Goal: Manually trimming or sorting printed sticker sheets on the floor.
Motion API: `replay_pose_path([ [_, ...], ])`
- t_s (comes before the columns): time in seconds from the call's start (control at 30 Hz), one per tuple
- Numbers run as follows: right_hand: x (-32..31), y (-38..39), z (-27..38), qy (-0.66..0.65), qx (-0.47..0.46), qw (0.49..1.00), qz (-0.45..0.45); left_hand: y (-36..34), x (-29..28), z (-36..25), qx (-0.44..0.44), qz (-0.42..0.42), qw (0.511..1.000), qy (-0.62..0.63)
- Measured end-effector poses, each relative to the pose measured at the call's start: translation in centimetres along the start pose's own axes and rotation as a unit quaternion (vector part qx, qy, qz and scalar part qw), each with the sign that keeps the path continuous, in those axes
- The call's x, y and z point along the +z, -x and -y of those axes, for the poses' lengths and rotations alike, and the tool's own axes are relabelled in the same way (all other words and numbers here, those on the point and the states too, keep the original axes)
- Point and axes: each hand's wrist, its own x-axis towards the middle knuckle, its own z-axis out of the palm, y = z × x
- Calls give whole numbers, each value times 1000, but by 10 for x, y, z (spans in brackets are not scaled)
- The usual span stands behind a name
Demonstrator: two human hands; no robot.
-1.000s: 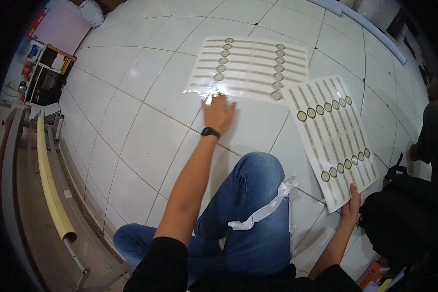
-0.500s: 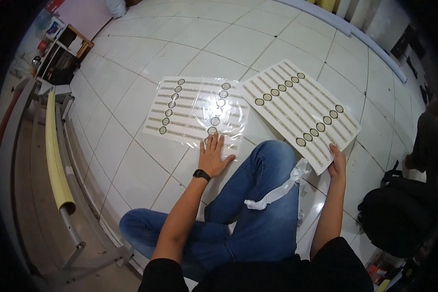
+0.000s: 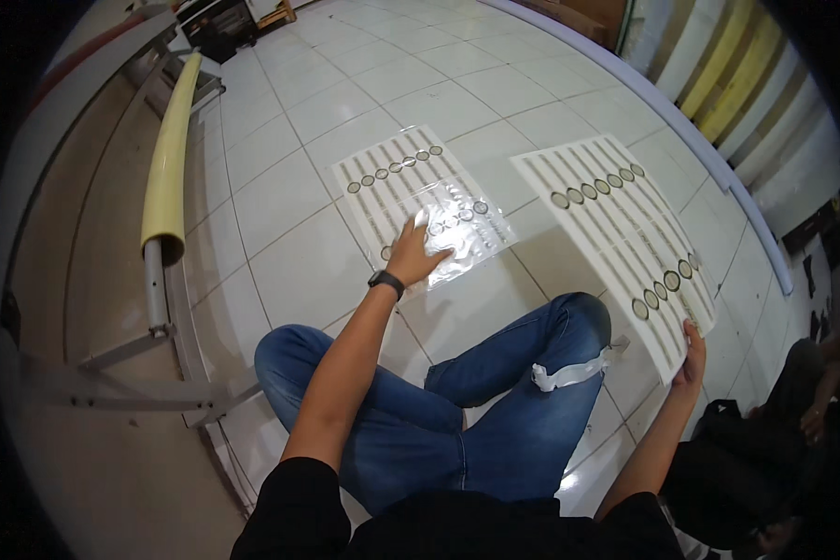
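A label sheet (image 3: 383, 203) printed with rows of strips and round emblems lies on the tiled floor, under glossy, wrinkled clear plastic (image 3: 476, 245). My left hand (image 3: 413, 257) rests on its near part, fingers slightly bent and thumb apart, hiding some of the print. Off to the right, a second label sheet (image 3: 616, 219) of the same pattern is held up at a tilt and bows a little. My right hand (image 3: 691, 357) pinches it by the near right corner. A crumpled white strip (image 3: 569, 375) lies over my right knee.
On the left runs a metal frame (image 3: 154, 392) carrying a yellow roll (image 3: 170, 159). A long pale tube (image 3: 719, 173) borders the floor at the right, with several upright rolls (image 3: 728, 84) behind it. Dark bags or clothing (image 3: 733, 485) lie at the lower right, near another person's hand (image 3: 815, 422).
My view has turned to the right. The sheet in my right hand is lifted and tilted more. My left hand has gone from lying flat to bent fingers on the plastic-covered sheet.
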Motion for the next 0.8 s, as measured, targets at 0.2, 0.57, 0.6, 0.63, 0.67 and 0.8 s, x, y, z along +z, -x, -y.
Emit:
replay_pose_path([
  [0.2,68,52,87,199,-96,967,127,28,-149,-126,215,-247,927,182],
  [0.57,51,108,236,622,-251,676,306,149,-201,-191,424,-35,885,188],
  [0.6,84,126,220,528,-115,816,203,149,-205,-186,410,-69,896,159],
  [0.63,108,133,210,534,-117,814,199,146,-207,-184,400,-101,901,134],
  [0.67,129,134,198,515,-127,817,226,138,-205,-184,381,-190,900,93],
  [0.8,109,87,170,462,-50,862,201,60,-171,-148,267,-488,825,104],
])
